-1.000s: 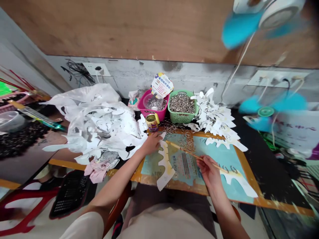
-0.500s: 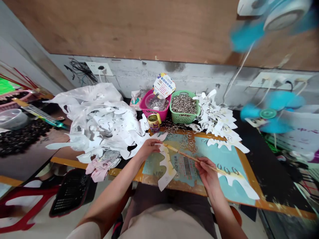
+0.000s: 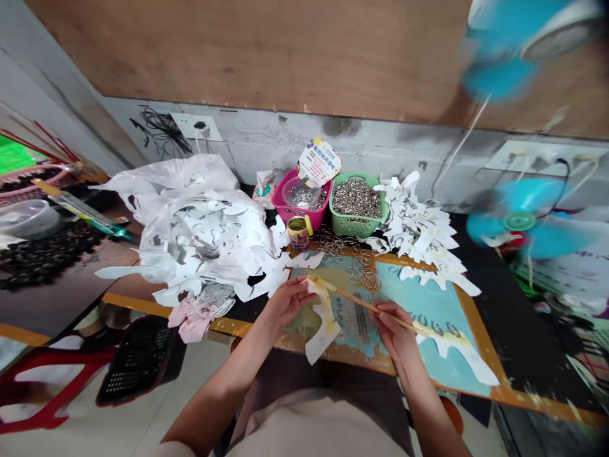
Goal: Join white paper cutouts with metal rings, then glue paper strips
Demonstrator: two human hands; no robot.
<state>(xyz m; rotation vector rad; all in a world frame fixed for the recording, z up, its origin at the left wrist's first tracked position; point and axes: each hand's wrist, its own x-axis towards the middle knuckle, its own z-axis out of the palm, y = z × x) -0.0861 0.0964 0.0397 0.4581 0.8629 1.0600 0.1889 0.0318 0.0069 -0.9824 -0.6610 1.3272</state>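
My left hand (image 3: 289, 301) pinches the upper end of a curved white cutout (image 3: 324, 324), which has yellowish smears and hangs over the table's front part. My right hand (image 3: 394, 322) is closed around a thin wooden brush (image 3: 356, 300); its bristle end lies on the top of the cutout, beside my left fingers. Another white cutout (image 3: 459, 352) with several metal rings along its edge rests on the blue mat (image 3: 404, 298) to the right. Loose metal rings (image 3: 364, 270) lie ahead of my hands, near a small open jar (image 3: 299, 233).
Behind the jar stand a pink basket (image 3: 280, 203) and a green basket (image 3: 359, 225) of metal parts. White cutouts (image 3: 214, 235) fill a plastic bag at left; more are stacked (image 3: 419, 222) at right. Blue-bladed fans (image 3: 518, 221) are at the right.
My left hand and the held cutout have moved slightly down. The brush tip stays against the cutout's top. The whole view has shifted a little.
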